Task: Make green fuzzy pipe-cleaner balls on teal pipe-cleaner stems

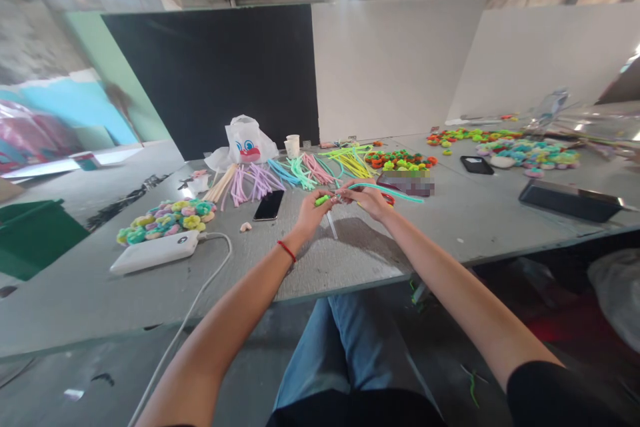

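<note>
The grey work table (380, 260) runs across in front of me. Ahead of my grip lie fanned bundles of pastel pipe cleaners (280, 177), and just beyond them to the right is a heap of orange and green pom-poms (400, 160). To the left of my grip are a pile of pastel pom-poms (165, 221), a white power bank (155, 252) with its cable, and a smartphone (269, 205). Well to the right sits a dark tablet (570, 200).

Both hands are closed and raised just above the table, almost touching. My left hand (313, 213) pinches a green pipe cleaner (323, 200). My right hand (367, 201) pinches a teal pipe cleaner (385, 189), its free length arcing out rightward. A thin pale stick (331, 225) hangs below my left hand; I cannot tell whether it is held. My fingers hide where the stems meet, so any join cannot be read.

Handling note: for soft stems, a short pinch right at the meeting point should give the best control.
</note>
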Tool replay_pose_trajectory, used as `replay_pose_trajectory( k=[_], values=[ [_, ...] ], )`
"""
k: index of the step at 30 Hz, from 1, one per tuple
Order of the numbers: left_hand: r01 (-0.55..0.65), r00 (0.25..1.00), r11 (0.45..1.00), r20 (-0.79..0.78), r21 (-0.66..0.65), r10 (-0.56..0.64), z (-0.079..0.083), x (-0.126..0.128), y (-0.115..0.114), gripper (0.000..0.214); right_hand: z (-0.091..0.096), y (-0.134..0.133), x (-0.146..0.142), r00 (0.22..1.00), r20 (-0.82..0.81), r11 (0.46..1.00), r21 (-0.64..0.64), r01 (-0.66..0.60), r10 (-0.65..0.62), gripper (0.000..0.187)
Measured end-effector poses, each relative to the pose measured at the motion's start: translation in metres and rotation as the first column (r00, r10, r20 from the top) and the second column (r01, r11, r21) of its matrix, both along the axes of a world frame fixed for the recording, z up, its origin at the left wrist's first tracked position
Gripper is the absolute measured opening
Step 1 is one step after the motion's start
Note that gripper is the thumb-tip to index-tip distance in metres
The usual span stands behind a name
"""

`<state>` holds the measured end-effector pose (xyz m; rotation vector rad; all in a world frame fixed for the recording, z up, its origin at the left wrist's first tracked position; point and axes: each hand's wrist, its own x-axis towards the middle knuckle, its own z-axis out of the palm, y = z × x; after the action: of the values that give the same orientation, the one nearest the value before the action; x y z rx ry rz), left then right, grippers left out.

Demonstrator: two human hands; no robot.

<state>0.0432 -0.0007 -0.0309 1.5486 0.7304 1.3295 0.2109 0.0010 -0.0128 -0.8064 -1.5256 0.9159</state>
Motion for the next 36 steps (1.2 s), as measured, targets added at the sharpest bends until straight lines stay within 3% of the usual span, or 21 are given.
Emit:
replay_pose_trajectory(
  k=[11, 21, 26, 36],
  values=[
    [0.205, 0.979, 0.973, 0.012, -0.108, -0.205, 0.007, -0.001, -0.011, 0.025, -0.001, 0.005, 0.000, 0.999, -0.026, 1.000, 0.003, 0.025, -0.025, 0.038],
    [0.241, 0.970, 0.957, 0.071, -0.161, -0.232, 0.009, -0.002, -0.014, 0.037, 0.000, -0.001, -0.002, 0.992, 0.124, 0.999, 0.046, -0.022, 0.016, 0.039],
    [0.250, 0.965, 0.942, 0.139, -0.226, -0.223, 0.010, -0.002, -0.014, 0.041, -0.006, 0.000, -0.005, 0.885, 0.449, 0.964, 0.267, -0.004, -0.121, 0.041],
    [0.261, 0.965, 0.928, 0.055, -0.266, -0.256, 0.005, -0.003, -0.013, 0.047, -0.013, 0.001, -0.003, 0.685, 0.700, 0.919, 0.378, -0.113, -0.204, 0.031]
  ],
)
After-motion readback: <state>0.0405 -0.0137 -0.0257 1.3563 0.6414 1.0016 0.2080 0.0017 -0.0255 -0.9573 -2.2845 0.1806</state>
